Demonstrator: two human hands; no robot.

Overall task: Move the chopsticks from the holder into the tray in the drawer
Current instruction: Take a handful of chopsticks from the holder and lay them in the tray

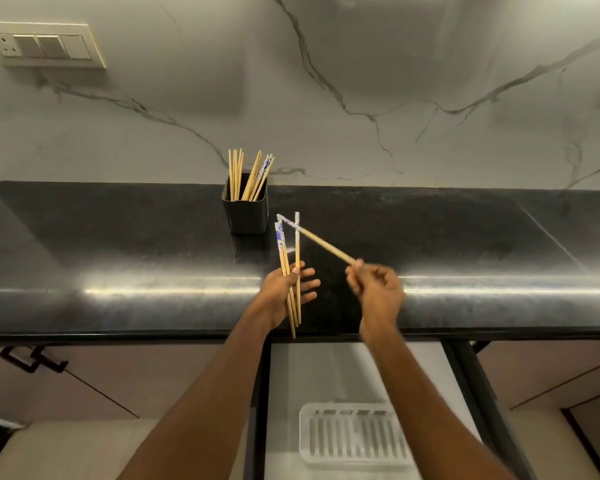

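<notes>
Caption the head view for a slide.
Left hand holds several chopsticks; right hand adds another, above the open drawer's tray.

A black polished countertop (118, 244) spans the middle of the frame, with a bright streak of reflected light running along its front edge. Behind it, filling the upper half, rises a pale marble backsplash (361, 64) crossed by dark veins. At the upper left, a cream switch plate (47, 45) with a socket and three rocker switches sits on that wall. Below the counter at lower left, a brown cabinet front carries a dark handle (32, 362).
</notes>
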